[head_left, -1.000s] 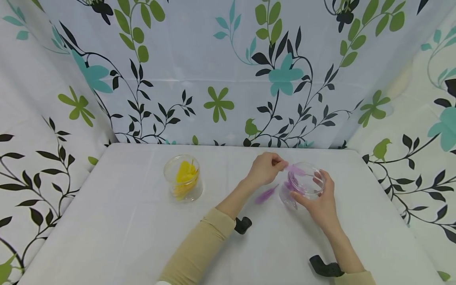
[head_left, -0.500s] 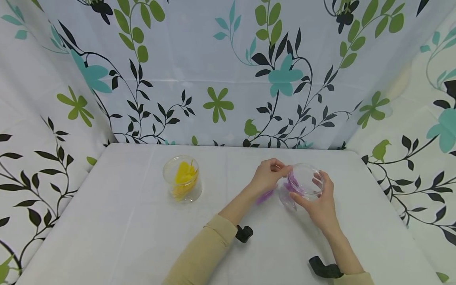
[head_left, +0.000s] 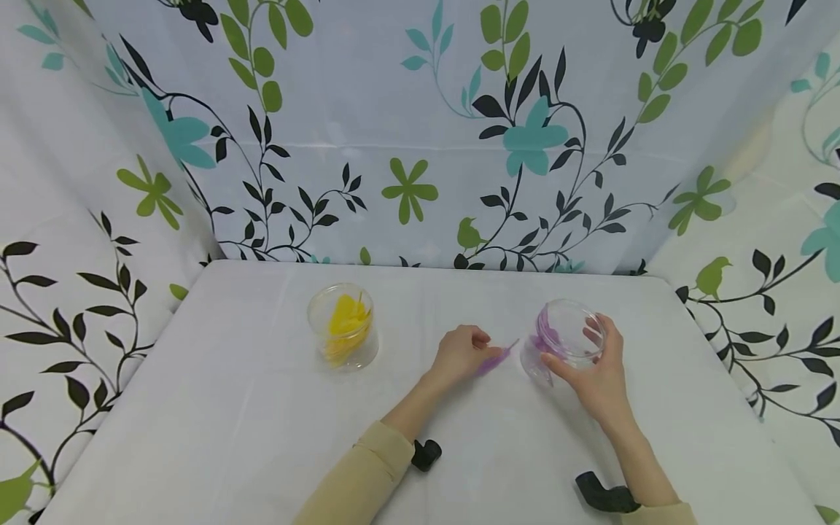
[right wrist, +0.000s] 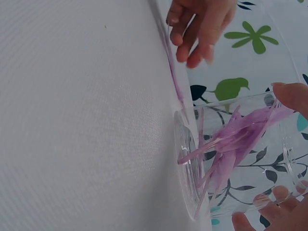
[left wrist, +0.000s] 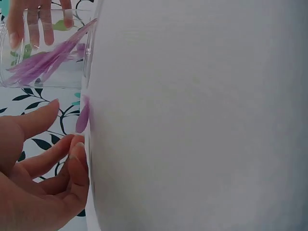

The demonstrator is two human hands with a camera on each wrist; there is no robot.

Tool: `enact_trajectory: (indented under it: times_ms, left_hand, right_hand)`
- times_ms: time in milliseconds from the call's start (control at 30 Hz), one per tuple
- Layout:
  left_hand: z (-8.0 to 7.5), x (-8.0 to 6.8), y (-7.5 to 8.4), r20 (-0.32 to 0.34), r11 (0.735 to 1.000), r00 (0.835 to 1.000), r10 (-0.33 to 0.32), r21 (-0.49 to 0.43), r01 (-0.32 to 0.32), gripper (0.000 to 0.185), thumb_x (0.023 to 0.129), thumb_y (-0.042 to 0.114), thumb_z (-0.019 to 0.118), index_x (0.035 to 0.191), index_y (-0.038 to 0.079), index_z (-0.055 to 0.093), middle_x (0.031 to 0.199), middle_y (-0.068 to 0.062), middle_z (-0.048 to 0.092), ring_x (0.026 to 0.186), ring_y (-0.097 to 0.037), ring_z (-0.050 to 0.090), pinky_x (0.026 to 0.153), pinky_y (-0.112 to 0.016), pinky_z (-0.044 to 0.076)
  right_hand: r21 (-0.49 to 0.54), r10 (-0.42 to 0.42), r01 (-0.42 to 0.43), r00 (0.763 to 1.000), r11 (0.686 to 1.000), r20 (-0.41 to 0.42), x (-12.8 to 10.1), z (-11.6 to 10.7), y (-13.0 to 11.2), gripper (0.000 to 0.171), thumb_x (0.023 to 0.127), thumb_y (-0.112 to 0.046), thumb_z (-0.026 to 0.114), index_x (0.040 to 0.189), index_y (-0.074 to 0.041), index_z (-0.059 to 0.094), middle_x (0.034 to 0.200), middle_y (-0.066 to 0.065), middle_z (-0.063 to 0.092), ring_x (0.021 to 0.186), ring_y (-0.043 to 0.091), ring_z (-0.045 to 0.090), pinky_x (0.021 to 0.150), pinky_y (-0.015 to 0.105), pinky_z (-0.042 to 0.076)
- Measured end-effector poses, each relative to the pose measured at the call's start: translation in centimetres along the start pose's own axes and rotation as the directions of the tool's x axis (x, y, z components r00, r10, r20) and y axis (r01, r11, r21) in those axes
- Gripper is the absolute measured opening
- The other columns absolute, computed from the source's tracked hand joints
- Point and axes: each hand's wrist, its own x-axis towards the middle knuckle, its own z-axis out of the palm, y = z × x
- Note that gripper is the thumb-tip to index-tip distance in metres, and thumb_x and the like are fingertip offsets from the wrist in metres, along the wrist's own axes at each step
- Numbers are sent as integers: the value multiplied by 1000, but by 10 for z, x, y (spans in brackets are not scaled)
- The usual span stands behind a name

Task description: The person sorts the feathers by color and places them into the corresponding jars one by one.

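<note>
My right hand (head_left: 596, 375) holds a clear cup (right wrist: 240, 159) round its upper wall, thumb on one side and fingers on the other. The cup stands on the table with several purple feathers (right wrist: 236, 139) inside, stems down. One loose purple feather (head_left: 494, 363) lies on the table left of the cup. Over it is my left hand (head_left: 461, 354), thumb and index finger apart in the left wrist view, fingertips close to the feather. Whether they touch it is hard to tell. At the left stands another clear cup (head_left: 316, 313) with several yellow feather-like pieces (head_left: 348, 328).
A white-covered table (head_left: 262, 437) lies under everything. Behind and at both sides hangs a patterned cloth (head_left: 341, 87) with leaves and flowers. Black wrist-worn parts sit under the left wrist (head_left: 426, 455) and right wrist (head_left: 607, 496).
My left hand held a purple feather at the right cup's rim, let it go into the cup, and has moved down-left to the loose feather. My right hand keeps its hold on the cup.
</note>
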Motion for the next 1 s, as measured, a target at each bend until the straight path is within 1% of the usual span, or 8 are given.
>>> enact_trajectory:
  times_ms: [100, 233, 367, 533, 633, 800, 933, 1000]
  left_hand:
    - [1, -6, -3, 2, 996, 1000, 15, 86, -15, 32, 83, 29, 80, 103, 6, 71, 92, 0, 69, 84, -12, 60, 77, -26, 50]
    - [0, -12, -1, 13, 985, 999, 49, 165, -50, 27, 80, 20, 83, 98, 4, 70, 86, -1, 66, 77, -12, 56, 71, -25, 48]
    - [0, -16, 1, 17, 974, 997, 77, 210, -79, 19, 80, 13, 83, 92, 3, 72, 79, -1, 66, 71, -11, 56, 65, -23, 46]
    - [0, -14, -1, 15, 971, 996, 84, 225, -85, 7, 85, 11, 77, 88, 5, 75, 76, -1, 68, 67, -10, 56, 61, -22, 45]
    - [-1, -11, -5, 17, 981, 997, 70, 181, -71, 8, 88, 14, 74, 87, 7, 75, 77, 0, 67, 68, -11, 55, 63, -24, 46]
    - [-9, -7, -6, 26, 999, 999, 29, 30, -29, 16, 90, 27, 73, 84, 12, 74, 75, 4, 65, 71, -10, 55, 63, -24, 45]
    - [-19, -4, 3, 32, 997, 999, 19, -72, -16, 23, 91, 35, 73, 87, 12, 73, 76, 3, 64, 69, -11, 56, 60, -25, 46]
    - [-23, -3, 11, 30, 994, 999, 32, -102, -29, 26, 91, 38, 72, 89, 12, 72, 78, 2, 65, 70, -12, 57, 60, -25, 47]
  right_hand:
    - [-5, 2, -2, 1000, 1000, 0, -1, -1, 0, 108, 79, -25, 86, 157, -15, 12, 157, 14, 30, 143, 37, 33, 109, 66, 30]
    - [-10, 2, -2, 1000, 1000, -3, -1, -1, 0, 108, 79, -24, 86, 157, -14, 12, 157, 15, 30, 143, 38, 33, 109, 65, 30]
    - [-18, 1, -1, 1000, 1000, -1, -1, -1, -1, 108, 79, -25, 85, 157, -14, 11, 157, 15, 30, 143, 38, 33, 108, 65, 31]
    - [-8, 4, -4, 1000, 1000, 5, 0, 0, -2, 108, 80, -25, 85, 157, -15, 11, 157, 15, 29, 144, 37, 33, 109, 65, 30]
    - [-1, 5, -5, 1000, 1000, 8, 0, 0, -2, 108, 80, -25, 85, 157, -15, 11, 158, 14, 29, 144, 37, 32, 110, 65, 30]
    - [2, 3, -3, 1000, 1000, 3, 0, 0, -2, 108, 79, -25, 86, 157, -15, 12, 158, 14, 29, 144, 37, 32, 110, 64, 30]
    - [-2, 4, -4, 1000, 1000, 3, 0, 0, -2, 108, 79, -26, 86, 157, -15, 12, 158, 14, 29, 144, 38, 32, 110, 64, 30]
    - [-5, 7, -7, 1000, 1000, 5, -1, 0, -2, 108, 80, -27, 86, 157, -15, 11, 158, 15, 29, 144, 38, 32, 110, 65, 30]
